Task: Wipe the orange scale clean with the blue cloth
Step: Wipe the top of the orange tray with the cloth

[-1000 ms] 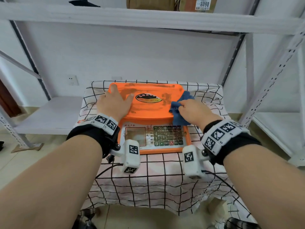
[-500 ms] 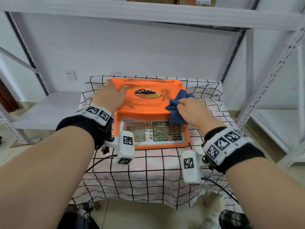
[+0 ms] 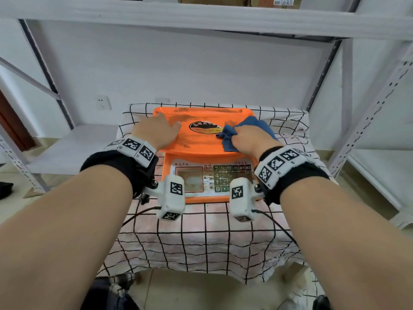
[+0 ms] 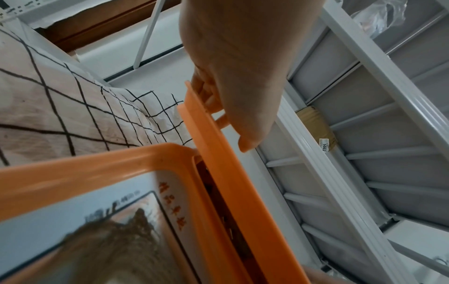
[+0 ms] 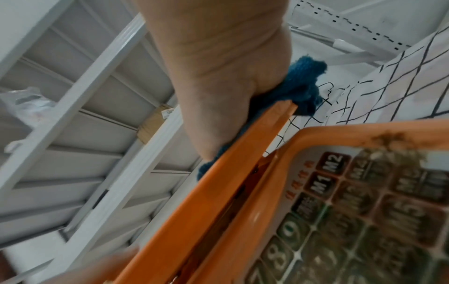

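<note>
The orange scale sits on a checked tablecloth, its platter smeared with brown dirt around an oval label. My left hand lies flat on the platter's left part with fingers straight; in the left wrist view the left hand rests over the platter's edge. My right hand grips the bunched blue cloth and presses it on the platter's right part, beside the label. From the right wrist, the right hand holds the cloth against the platter rim.
The scale's keypad and stained display panel face me below the platter. The small table's checked cloth hangs down in front. White metal shelving surrounds the table, with a low shelf at the left and uprights at the right.
My right hand has slid the blue cloth a little left, up to the oval label. The left hand stays on the platter's left part. The head view has shifted slightly.
</note>
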### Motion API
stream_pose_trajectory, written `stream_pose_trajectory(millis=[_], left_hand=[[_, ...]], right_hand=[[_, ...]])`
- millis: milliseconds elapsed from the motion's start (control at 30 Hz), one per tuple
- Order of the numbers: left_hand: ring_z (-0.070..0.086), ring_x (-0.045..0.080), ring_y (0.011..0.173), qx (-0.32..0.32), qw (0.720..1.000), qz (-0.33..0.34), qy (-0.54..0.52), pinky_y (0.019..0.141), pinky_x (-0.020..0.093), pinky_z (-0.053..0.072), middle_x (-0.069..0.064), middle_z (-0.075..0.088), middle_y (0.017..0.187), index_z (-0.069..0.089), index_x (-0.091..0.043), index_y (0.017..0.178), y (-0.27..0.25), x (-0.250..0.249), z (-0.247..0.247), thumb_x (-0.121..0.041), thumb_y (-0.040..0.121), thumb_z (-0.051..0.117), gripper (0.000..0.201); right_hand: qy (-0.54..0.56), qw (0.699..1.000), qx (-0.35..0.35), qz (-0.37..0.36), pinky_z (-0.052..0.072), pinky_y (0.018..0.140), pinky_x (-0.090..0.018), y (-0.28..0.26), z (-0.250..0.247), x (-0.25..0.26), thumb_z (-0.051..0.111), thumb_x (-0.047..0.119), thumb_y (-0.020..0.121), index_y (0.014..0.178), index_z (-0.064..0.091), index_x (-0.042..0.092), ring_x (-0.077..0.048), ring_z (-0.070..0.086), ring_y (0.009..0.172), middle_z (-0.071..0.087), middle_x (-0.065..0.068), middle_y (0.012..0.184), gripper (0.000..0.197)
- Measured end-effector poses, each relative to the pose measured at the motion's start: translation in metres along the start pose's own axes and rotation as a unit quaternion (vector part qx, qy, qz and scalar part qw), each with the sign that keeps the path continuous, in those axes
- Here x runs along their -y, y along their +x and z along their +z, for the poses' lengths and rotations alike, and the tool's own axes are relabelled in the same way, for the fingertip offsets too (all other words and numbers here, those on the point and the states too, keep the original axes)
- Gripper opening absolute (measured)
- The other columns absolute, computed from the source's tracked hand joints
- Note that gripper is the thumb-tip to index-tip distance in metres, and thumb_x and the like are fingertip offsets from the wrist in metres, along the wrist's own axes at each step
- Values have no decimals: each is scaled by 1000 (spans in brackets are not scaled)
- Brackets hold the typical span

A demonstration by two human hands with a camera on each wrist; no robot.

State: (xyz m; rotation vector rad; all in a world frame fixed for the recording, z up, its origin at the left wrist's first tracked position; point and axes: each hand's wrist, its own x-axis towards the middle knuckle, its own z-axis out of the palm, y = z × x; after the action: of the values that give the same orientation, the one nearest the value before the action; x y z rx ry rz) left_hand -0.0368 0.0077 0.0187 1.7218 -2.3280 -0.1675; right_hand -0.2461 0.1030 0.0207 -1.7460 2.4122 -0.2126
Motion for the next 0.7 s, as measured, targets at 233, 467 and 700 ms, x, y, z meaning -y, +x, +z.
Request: stream_pose_trajectory(millis=[233,467,700], left_hand=[[55,41,109,-43,999,5,-2,90,44,45,25,59,115,46,3,125,-5,1,7,-47,98,27,60],[57,41,104,-64,998,14,-3,86,44,46,26,60,110,53,5,115,-9,0,4,-43,99,27,57],[56,41,105,-62,998,10,1,88,46,47,25,61,110,46,2,125,-4,2,7,-47,97,24,61]], right_hand=[[-40,987,-107,-111,32,63,-30,-61,9,5,35,18,94,106,60,13,-26,53,92,54,-6,89,28],[-1,1000,-10,-27,39,95,-40,-17,0,-12,30,27,97,131,48,20,-31,48,118,50,-14,134,40],[-11,999,23,-46,40,90,-35,-21,-5,-4,30,18,97,126,51,13,-31,50,114,54,-19,128,36]])
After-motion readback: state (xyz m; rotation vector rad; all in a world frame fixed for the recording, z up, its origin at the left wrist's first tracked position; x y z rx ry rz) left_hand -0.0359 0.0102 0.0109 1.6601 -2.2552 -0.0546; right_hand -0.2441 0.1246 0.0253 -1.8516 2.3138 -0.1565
